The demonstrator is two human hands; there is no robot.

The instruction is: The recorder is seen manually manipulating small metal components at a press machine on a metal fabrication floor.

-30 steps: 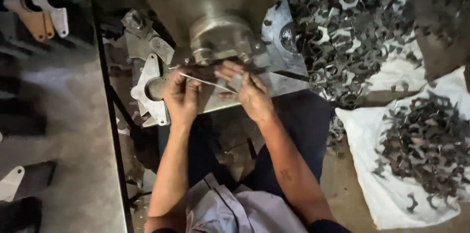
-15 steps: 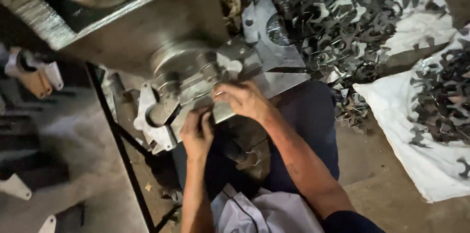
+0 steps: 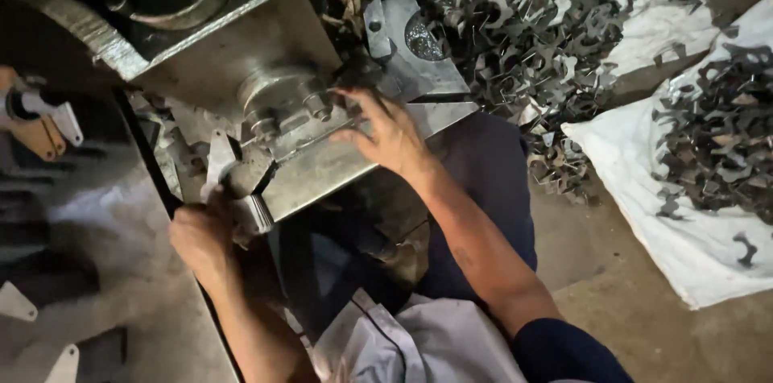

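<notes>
Steel, grey and oily, fills the upper left, where the press machine [image 3: 201, 37] is cut off by the frame's top edge so its upper body cannot be made out; the shadow under its bed hides whatever lies between the person's knees; dim shapes at the far left are too dark to name, apart from a pale metal bracket [image 3: 44, 113] beside a wooden piece.

Dark stamped metal scraps [image 3: 523, 20] lie heaped at the upper right, spilling toward a white sack [image 3: 684, 230] on the floor that carries a second pile [image 3: 708, 141]; the round die block [image 3: 282, 97] juts out over the flat metal plate [image 3: 322, 169], standing between the two hands.

Left hand [image 3: 201, 234] is curled tight around a stack of flat metal blanks [image 3: 251, 214] at the plate's lower left corner; right hand [image 3: 386, 133] is spread, fingers apart, fingertips touching the die block, palm over the plate; it grips nothing.
</notes>
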